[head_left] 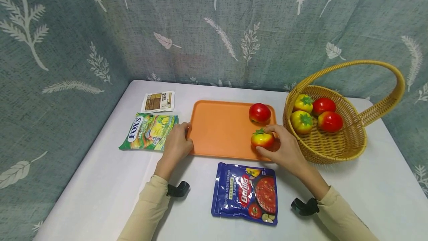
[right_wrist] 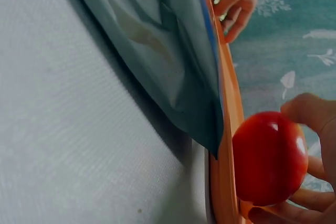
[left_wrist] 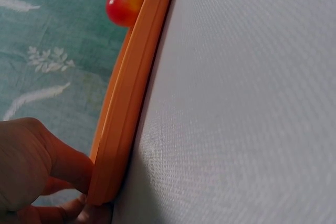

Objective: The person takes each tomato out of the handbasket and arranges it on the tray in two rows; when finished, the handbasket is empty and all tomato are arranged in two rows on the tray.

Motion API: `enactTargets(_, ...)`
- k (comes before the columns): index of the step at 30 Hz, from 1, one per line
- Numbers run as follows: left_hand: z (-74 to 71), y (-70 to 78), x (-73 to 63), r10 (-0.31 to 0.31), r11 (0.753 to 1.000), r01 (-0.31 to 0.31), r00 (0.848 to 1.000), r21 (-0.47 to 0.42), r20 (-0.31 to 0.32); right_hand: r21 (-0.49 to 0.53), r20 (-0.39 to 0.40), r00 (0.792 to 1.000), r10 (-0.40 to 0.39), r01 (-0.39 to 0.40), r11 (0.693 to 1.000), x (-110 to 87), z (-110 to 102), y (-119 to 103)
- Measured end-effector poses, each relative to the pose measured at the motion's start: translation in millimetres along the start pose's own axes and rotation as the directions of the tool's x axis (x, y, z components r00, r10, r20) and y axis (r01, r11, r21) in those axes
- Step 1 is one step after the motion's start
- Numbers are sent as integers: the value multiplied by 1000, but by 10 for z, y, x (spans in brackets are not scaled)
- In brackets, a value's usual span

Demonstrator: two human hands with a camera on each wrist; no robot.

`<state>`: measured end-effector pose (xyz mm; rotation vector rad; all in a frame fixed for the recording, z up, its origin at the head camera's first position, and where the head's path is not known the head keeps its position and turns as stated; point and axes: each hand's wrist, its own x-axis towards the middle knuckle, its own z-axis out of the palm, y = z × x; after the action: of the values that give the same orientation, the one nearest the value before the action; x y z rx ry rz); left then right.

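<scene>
Red-and-yellow tomato, gripped by the person's right hand at the near right corner of the orange tray; their left hand pinches its left edge, beside a Fox's bag.

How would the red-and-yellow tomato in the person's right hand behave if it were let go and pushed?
The tomato would probably roll, given its rounded sides. Its glossy skin suggests it may be a little slippery. The orange tray has a raised edge, which might stop a gentle roll.
</scene>
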<state>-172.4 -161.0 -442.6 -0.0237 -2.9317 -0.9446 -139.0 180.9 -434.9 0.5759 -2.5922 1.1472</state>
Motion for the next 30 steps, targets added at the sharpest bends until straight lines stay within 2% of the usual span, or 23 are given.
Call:
enactTargets(5, 4, 3, 2, -12, 1000, 12, 1000, 1, 9, -18, 4, 1000, 11, -10, 1000, -19, -28, -24)
enactTargets(13, 3, -8, 10, -4, 1000, 4, 1000, -3, 2, -45, 62, 997, 41, -38, 998, -33, -45, -32)
enactTargets(22, 11, -15, 19, -8, 1000, 8, 1000, -6, 14, -43, 41, 999, 33, -31, 999, 8, -15, -9)
enactTargets(30, 3, -12, 13, -13, 1000, 13, 1000, -14, 12, -57, 70, 996, 56, -53, 997, -20, -23, -13)
